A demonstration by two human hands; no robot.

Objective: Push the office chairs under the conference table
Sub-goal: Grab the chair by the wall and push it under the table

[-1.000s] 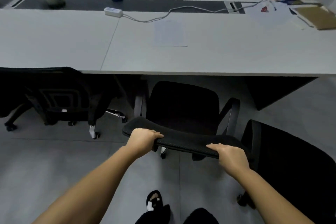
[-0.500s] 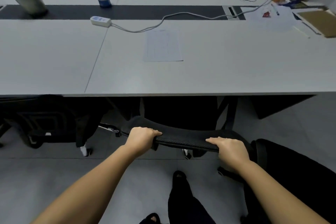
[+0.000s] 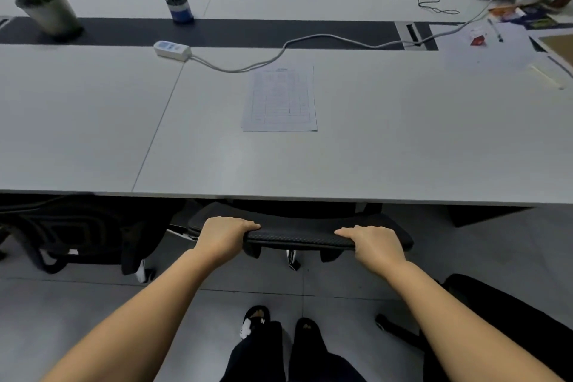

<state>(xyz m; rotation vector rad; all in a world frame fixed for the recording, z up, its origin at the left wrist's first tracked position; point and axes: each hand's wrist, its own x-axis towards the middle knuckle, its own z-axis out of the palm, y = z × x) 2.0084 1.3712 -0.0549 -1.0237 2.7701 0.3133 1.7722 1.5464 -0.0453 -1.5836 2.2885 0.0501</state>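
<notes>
Hands grasp the black office chair point(image 3: 297, 237) by its backrest top, left hand point(image 3: 221, 234) and right hand point(image 3: 376, 246) with fingers curled over it; its seat sits under the tabletop point(image 3: 403, 149) just beyond the fingertips. Likely the push is nearly done; next, let go and take another chair point(image 3: 511, 319) right of the right fingers. Far beyond the fingers, a mesh cup point(image 3: 177, 5) holds pens, a pot point(image 3: 46, 11) a plant

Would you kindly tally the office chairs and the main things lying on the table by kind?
Office chairs: 3
Plant pots: 1
Pen holders: 1
Power strips: 1
Printed sheets: 1
Total: 7
</notes>
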